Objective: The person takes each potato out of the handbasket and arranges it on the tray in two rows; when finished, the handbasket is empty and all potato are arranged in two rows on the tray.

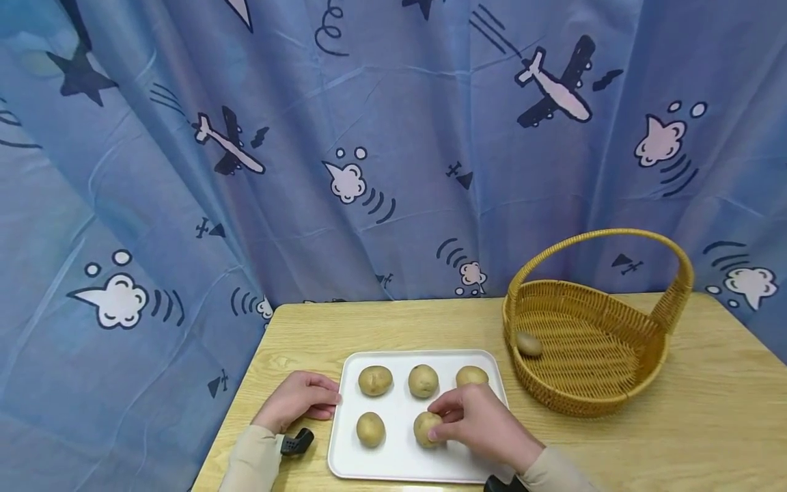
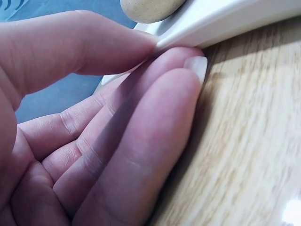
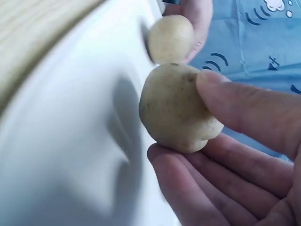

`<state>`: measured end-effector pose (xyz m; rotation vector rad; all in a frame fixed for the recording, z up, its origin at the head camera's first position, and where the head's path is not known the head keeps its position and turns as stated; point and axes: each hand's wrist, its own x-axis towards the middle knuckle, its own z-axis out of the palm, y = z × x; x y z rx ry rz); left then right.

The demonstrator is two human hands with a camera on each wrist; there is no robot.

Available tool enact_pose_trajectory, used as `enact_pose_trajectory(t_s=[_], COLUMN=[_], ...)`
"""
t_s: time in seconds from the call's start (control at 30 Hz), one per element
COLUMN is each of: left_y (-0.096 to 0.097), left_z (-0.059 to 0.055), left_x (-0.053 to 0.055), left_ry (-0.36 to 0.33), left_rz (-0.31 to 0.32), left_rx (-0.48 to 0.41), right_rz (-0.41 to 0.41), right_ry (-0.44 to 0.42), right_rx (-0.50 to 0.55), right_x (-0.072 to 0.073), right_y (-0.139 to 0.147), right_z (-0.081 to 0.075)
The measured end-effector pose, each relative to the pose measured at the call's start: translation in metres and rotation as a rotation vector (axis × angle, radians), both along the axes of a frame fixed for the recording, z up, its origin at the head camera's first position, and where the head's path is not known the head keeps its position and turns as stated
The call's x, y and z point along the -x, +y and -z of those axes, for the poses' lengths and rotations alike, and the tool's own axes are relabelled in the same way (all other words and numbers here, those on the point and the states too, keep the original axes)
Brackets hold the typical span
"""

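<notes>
A white tray (image 1: 393,467) lies on the table with several potatoes on it. My right hand (image 1: 482,425) pinches a potato (image 3: 176,110) between thumb and fingers over the front middle of the tray. A second potato (image 1: 371,430) rests just to its left. Behind them are a back-left potato (image 1: 375,380), a back-middle potato (image 1: 423,380) and a back-right potato (image 1: 471,376), the last partly covered by my right hand. At the tray's left edge my left hand (image 1: 301,396) grips the rim, thumb on top and fingertips against its side.
A wicker basket (image 1: 584,404) with a tall arched handle stands at the back right of the wooden table (image 1: 695,424). One potato (image 1: 529,344) lies inside it, at the left. A blue patterned curtain (image 1: 406,225) hangs behind the table.
</notes>
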<state>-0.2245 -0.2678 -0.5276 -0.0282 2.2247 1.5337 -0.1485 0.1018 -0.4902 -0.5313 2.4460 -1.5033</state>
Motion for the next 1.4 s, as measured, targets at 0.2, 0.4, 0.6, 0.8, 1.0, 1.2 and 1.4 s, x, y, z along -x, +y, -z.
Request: enact_pose_trajectory(t_s=[0.2,0.4,0.6,0.8,1.0,1.2,1.4], left_y=[0.0007,0.0013,0.0026,0.0019,0.0006,0.0001,0.0005], left_z=[-0.0011,-0.0015,-0.0035,-0.0035,-0.0036,-0.0036,-0.0038], left_x=[0.0007,-0.0005,-0.0020,-0.0012,0.0003,0.0008,-0.0001], left_ry=[-0.002,-0.007,-0.012,-0.013,-0.005,-0.004,-0.007], left_rz=[0.002,0.000,0.007,0.012,0.002,0.001,0.002], left_rx=[-0.005,-0.005,-0.014,-0.021,-0.017,-0.010,-0.012], right_rz=[-0.008,-0.011,-0.015,-0.013,-0.007,-0.004,-0.002], right_ry=[0.007,0.028,0.059,0.067,0.051,0.047,0.044], right_rx=[-0.031,-0.027,-0.050,-0.066,-0.083,-0.082,-0.071], right_x=[-0.0015,-0.0022,-0.0020,-0.0004,0.0005,0.0007,0.0006], right_y=[-0.0058,-0.0066,-0.0063,-0.0058,-0.0054,-0.0060,-0.0063], right_z=[0.0045,0.0064,0.0085,0.0093,0.0072,0.0053,0.0056])
